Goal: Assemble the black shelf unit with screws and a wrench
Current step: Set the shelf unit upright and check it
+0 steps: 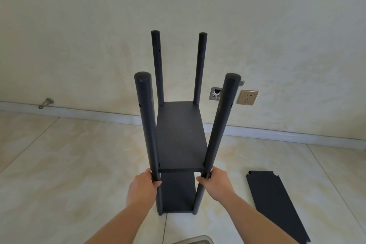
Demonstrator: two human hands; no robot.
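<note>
The black shelf unit [179,136] stands upright on the tiled floor, with four round posts and two boards fitted, one above the other. My left hand [143,186] grips the near left post [147,125] just below the upper board. My right hand [216,183] grips the near right post [219,125] at the same height. The posts' upper parts are bare, with small screw holes showing. A loose black shelf board [277,206] lies flat on the floor to the right. No screws or wrench are in view.
A pale wall with a white skirting board [277,131] runs behind the unit. A gold socket [247,97] and an open wall box [216,93] sit low on the wall. A metal door stop [46,103] sticks out at the left. A grey object's edge [196,239] shows at the bottom.
</note>
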